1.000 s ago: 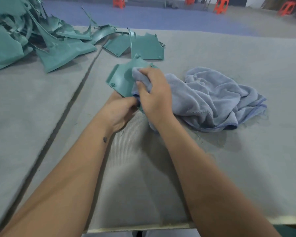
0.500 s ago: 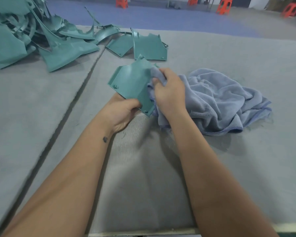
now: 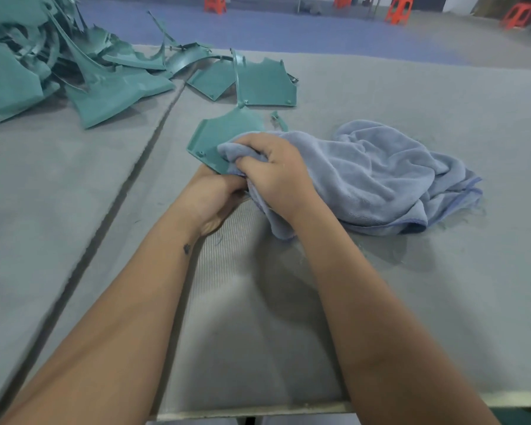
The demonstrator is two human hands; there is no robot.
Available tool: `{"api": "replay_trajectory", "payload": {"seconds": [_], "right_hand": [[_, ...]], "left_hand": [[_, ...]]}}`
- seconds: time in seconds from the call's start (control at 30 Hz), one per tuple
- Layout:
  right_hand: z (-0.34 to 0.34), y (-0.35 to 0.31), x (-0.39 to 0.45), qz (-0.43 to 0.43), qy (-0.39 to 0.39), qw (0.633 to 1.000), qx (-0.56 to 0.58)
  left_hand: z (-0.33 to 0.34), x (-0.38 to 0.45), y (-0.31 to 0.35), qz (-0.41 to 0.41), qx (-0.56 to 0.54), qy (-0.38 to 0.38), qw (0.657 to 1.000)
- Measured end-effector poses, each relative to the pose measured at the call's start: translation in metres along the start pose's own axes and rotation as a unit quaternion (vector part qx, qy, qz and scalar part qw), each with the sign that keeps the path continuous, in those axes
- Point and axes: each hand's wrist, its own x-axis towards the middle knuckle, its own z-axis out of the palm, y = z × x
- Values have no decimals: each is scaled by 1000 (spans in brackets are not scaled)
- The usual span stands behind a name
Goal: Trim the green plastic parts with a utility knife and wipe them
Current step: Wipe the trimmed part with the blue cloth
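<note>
Plastic parts (image 3: 74, 72) teal green. Cloth (image 3: 380, 173) light blue, darker blue edge. Table cover (image 3: 411, 286) grey. Stools (image 3: 397, 9) orange. Floor (image 3: 288, 29) blue.

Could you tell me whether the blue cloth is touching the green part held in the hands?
Touching: the head view shows the right hand pressing the blue cloth onto the green part.

Both forearms are bare, with no sleeves in view; the left hand (image 3: 210, 194) and right hand (image 3: 278, 176) wear no gloves or rings; a small dark mark (image 3: 187, 248) sits on the left wrist, behind the fingers.
</note>
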Motion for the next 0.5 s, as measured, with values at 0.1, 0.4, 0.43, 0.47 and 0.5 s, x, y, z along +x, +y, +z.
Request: {"api": "replay_trajectory", "payload": {"seconds": [0.1,0.4,0.43,0.47,0.5], "right_hand": [[-8,10,1,31,76,995,-57],[16,-7,7,-59,101,988,-97],[19,-8,6,-67,72,990,-98],[19,-9,4,-68,45,992,-93],[18,-9,3,-66,18,994,-85]], "left_hand": [[3,-1,2,-13,1,17,1000],[5,-9,3,20,91,3,996],[3,-9,1,21,112,10,993],[4,-10,-1,26,137,18,990],[6,-11,-1,31,157,26,987]]}}
